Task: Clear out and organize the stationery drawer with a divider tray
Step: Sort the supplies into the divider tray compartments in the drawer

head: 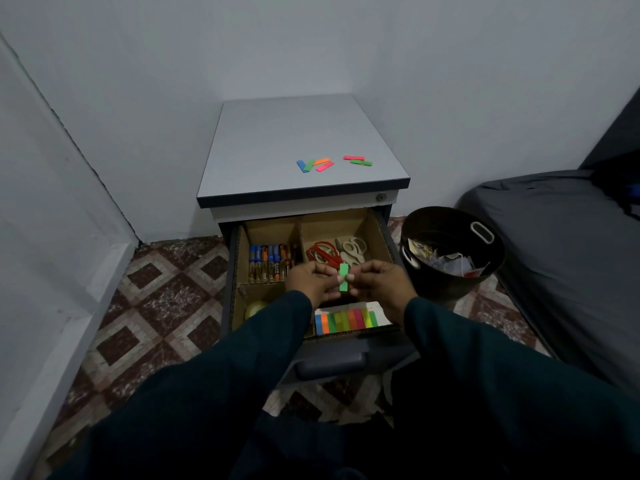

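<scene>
Pinching a green sticky flag point(343, 277) upright between them, the fingers of the left hand point(313, 281) and right hand point(378, 283) meet above the open drawer point(382, 226). Its cardboard divider tray point(300, 233) holds batteries point(269, 262) rear left, scissors point(334, 252) rear right, and a flag pad point(346, 320) in front. More loose flags point(314, 164) lie on the cabinet's tabletop point(277, 143); a dark bin point(450, 251) stands just right.
</scene>
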